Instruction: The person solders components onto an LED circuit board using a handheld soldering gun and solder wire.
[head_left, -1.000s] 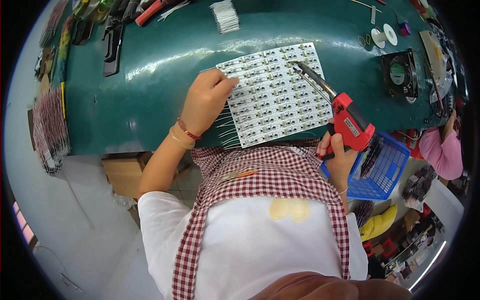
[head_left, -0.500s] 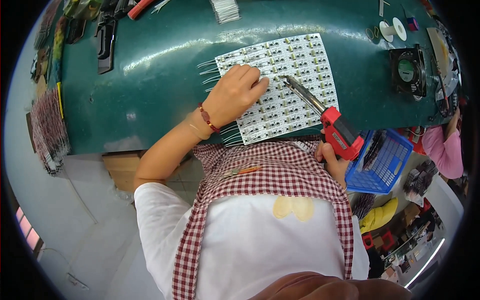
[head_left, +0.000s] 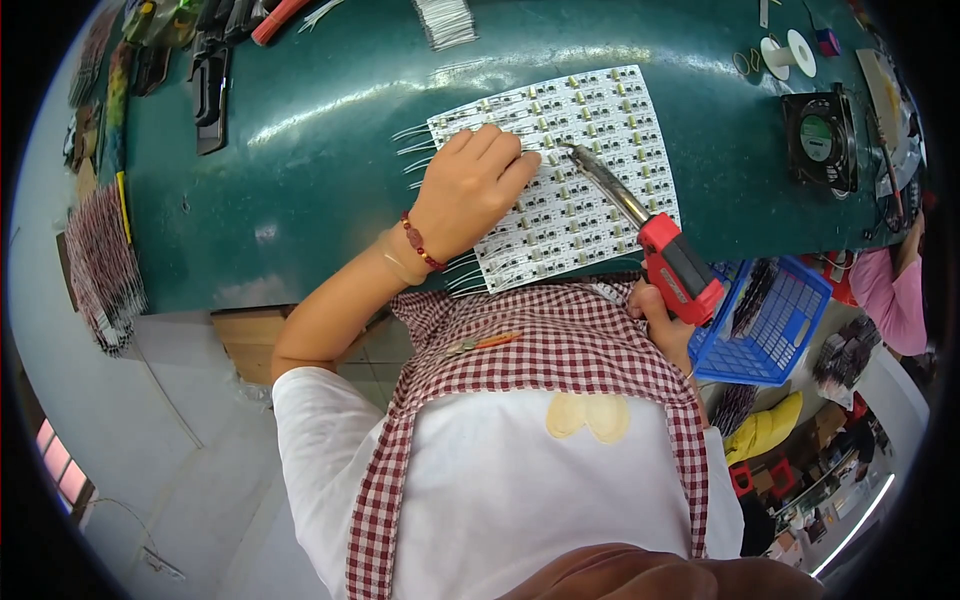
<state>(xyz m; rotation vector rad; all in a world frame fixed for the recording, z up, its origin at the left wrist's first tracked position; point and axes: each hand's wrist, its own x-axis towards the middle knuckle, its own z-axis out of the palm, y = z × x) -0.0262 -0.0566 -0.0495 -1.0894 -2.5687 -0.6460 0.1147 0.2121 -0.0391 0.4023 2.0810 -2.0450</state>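
Observation:
A white panel of small circuit boards lies on the green table, with rows of tiny components and thin white wires sticking out along its left side. My left hand rests over the panel's left half. Its fingers are curled and pinched; whatever lies between the fingertips is too small to make out. My right hand, partly hidden, grips a red and black soldering gun at the panel's right. The gun's metal tip reaches up-left to the panel, just right of my left fingertips.
At the right stand a black fan and a white spool. A blue basket sits below the table edge. White wires lie at the back, and a wire bundle hangs at the left. A co-worker's pink sleeve shows far right.
The soldering gun's tip has shifted slightly, staying near the same spot on the panel. My left hand is nearly still. The whole view has moved a little.

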